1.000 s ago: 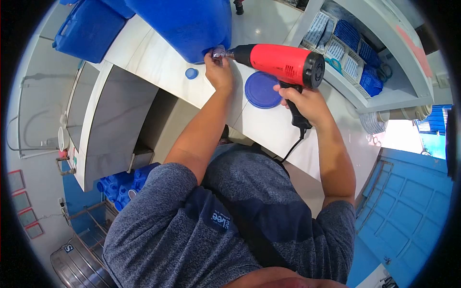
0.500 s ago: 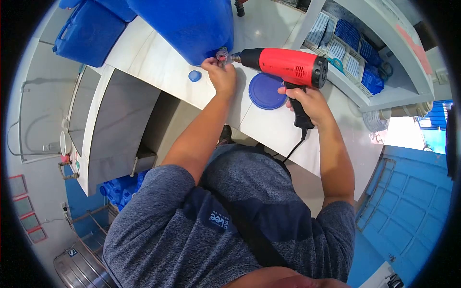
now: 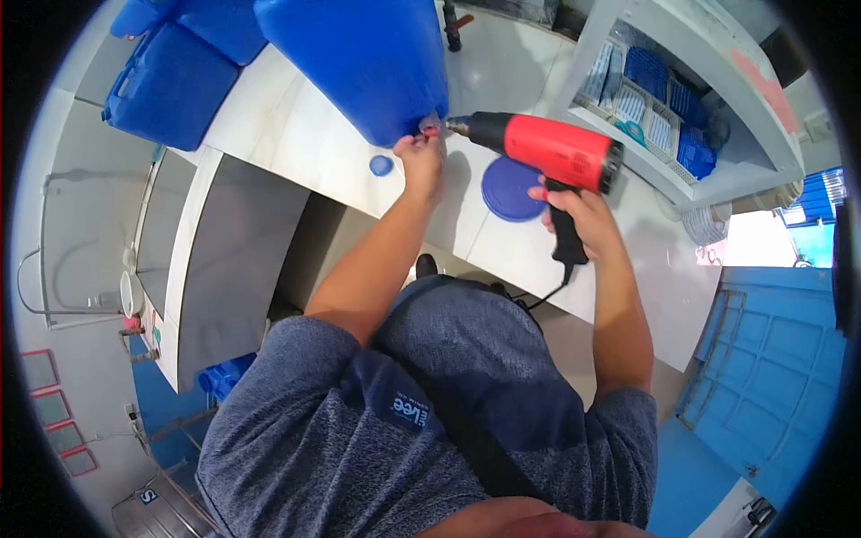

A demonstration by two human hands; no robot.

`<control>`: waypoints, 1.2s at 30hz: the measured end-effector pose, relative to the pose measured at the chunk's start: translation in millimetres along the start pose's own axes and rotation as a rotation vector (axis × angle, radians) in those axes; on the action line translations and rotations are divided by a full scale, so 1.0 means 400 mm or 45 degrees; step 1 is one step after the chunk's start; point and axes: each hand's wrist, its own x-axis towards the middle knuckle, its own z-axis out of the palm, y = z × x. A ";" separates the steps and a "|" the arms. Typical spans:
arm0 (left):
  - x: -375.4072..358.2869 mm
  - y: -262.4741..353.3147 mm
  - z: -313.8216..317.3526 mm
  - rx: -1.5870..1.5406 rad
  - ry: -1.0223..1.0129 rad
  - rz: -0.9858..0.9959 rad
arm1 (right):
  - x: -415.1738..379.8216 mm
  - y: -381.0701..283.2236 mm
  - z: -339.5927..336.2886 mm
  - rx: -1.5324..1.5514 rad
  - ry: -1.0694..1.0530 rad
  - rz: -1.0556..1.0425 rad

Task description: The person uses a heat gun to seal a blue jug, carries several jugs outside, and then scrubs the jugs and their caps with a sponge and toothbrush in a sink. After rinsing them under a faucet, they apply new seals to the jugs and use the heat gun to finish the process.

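Note:
My right hand (image 3: 574, 215) grips the black handle of a red heat gun (image 3: 549, 146). Its metal nozzle points left at the small tap (image 3: 429, 128) on the lower edge of a big blue water container (image 3: 359, 54) that stands on the white counter (image 3: 287, 125). My left hand (image 3: 421, 161) pinches that tap with its fingertips, right in front of the nozzle. A small blue cap (image 3: 381, 165) lies on the counter just left of my left hand. A round blue lid (image 3: 504, 193) lies flat under the heat gun.
Two more blue jerrycans (image 3: 170, 76) stand at the far left of the counter. A white shelf (image 3: 682, 117) at the right holds stacked blue and white packets. Blue bottles (image 3: 229, 377) sit under the counter. A blue door (image 3: 762, 359) is at the right.
The view has shifted, so counter and container sit further right and lower in frame. Both hands keep their grips; the nozzle stays at the tap.

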 end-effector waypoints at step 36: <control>0.458 0.812 -0.307 1.051 -0.444 1.625 | 0.406 -0.533 0.248 -1.853 0.818 -1.292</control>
